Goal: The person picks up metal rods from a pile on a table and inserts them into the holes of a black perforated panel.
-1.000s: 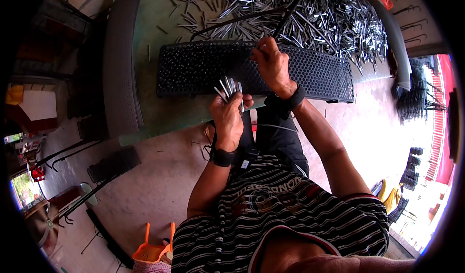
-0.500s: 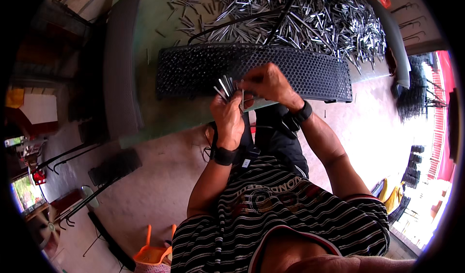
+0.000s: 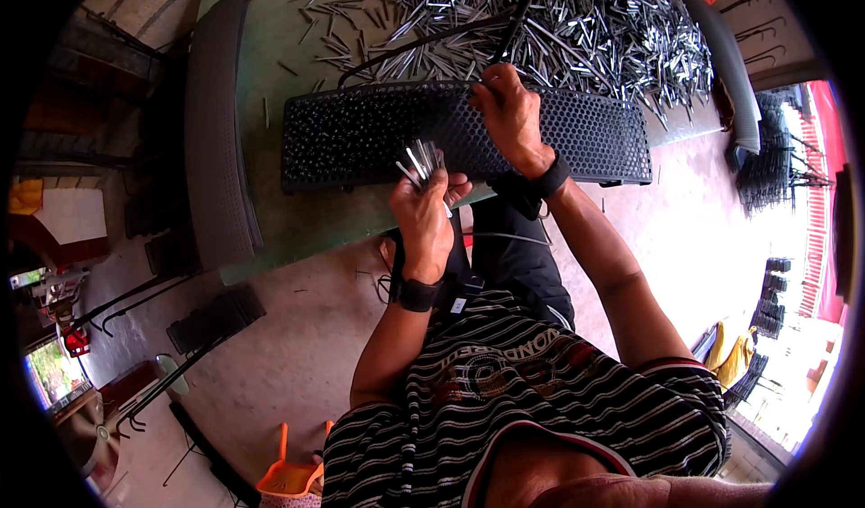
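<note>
A long, black, rectangular panel pierced all over with small round holes (image 3: pixel 586 130) lies across the tabletop (image 3: pixel 297 238), its long sides running from nine o'clock to three o'clock. Toward nine o'clock its face is thickly speckled with bright glints; toward three o'clock its holes show as a plain, regular honeycomb pattern. Just beside the panel's six o'clock edge, a fanned bundle of slim, straight, silver metal strips (image 3: pixel 421 159) sits gripped in the left hand (image 3: pixel 422 215), most of the upper ends spread between eleven and twelve o'clock, overlapping the panel in view.
</note>
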A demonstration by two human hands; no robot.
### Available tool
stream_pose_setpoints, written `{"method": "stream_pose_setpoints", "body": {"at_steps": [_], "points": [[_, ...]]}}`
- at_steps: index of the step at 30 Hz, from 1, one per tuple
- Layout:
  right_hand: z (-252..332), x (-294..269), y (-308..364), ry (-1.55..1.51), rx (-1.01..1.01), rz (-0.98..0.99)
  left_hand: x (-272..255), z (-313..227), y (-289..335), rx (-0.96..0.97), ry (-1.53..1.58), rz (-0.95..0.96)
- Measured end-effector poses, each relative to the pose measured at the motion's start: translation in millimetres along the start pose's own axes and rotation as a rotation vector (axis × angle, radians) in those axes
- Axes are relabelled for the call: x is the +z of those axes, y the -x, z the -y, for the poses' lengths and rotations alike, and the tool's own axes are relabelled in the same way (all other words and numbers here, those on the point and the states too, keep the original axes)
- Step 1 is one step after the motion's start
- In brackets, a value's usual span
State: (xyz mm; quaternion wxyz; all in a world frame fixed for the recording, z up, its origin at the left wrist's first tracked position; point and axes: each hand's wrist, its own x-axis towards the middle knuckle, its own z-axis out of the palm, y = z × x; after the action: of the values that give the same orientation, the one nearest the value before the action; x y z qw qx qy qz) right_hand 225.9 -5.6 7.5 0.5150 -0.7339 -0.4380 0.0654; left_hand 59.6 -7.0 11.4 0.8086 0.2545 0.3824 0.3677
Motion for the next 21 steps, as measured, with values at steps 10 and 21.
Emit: {"method": "stream_pose_setpoints", "body": {"at_steps": [10, 21], "points": [[-2, 4, -4, 0.221, -0.225, 0.129, -5, -2, -1, 0.004, -0.004, -0.008], [17, -11, -10, 0.252, -0.152, 0.189, -1, 0, 1, 0.0, -0.013, -0.004]]}}
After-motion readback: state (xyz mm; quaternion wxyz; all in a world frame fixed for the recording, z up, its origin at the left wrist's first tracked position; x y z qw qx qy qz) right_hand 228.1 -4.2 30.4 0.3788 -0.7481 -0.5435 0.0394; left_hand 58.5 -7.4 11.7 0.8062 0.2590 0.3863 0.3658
